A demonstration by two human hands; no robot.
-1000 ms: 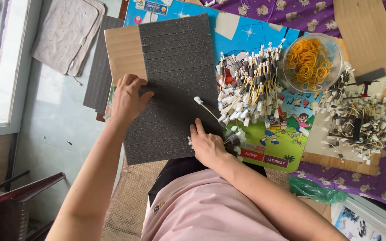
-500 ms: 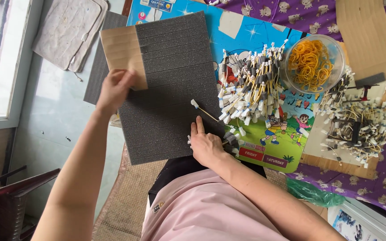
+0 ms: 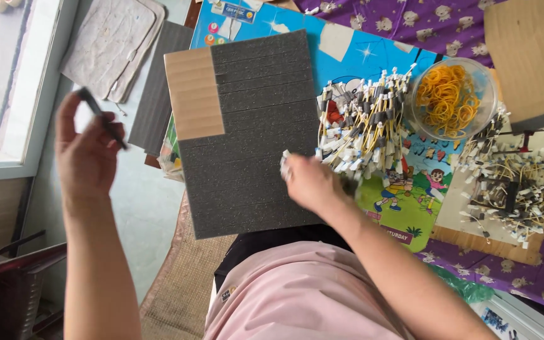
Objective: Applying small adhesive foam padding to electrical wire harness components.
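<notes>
A dark grey foam sheet [image 3: 250, 132], cut into strips, lies on a cardboard backing [image 3: 193, 94] in front of me. My left hand [image 3: 86, 154] is raised off to the left of it and pinches a thin dark foam strip [image 3: 102, 116]. My right hand [image 3: 310, 182] rests at the sheet's right edge and holds a small white-tipped wire part [image 3: 284, 162]. Right beside it is a heap of wire parts with yellow leads and white ends [image 3: 363, 126].
A clear bowl of orange rubber bands [image 3: 451, 97] stands beyond the heap. A second pile of bundled wire parts [image 3: 514, 182] lies on cardboard at the right. A colourful cartoon board [image 3: 404, 201] and purple cloth [image 3: 436, 25] are underneath. A quilted mat [image 3: 111, 47] lies left.
My left hand has lifted off the foam sheet and swung left, carrying a torn-off strip. My right hand has shifted slightly right and up along the sheet's edge.
</notes>
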